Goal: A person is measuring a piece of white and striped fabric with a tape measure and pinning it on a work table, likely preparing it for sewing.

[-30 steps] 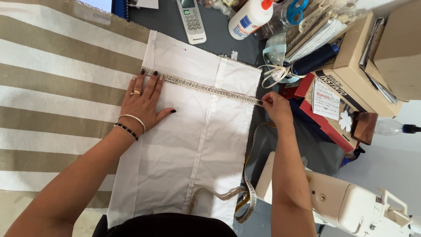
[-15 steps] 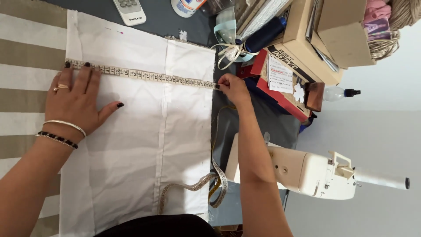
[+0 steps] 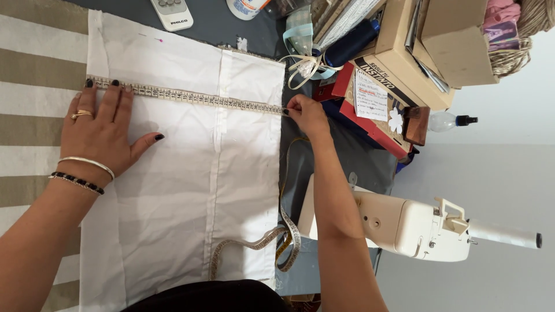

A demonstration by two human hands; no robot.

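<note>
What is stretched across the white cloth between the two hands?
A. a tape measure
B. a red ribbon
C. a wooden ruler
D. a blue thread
A: the left hand presses one end of a tape measure flat on the white cloth, and the right hand pinches it at the cloth's edge.

The view swings right: the white cloth (image 3: 173,173) and measuring tape (image 3: 191,99) now sit at frame left, the left hand (image 3: 101,133) nears the left edge, and the sewing machine (image 3: 416,225) shows fully at lower right.
</note>
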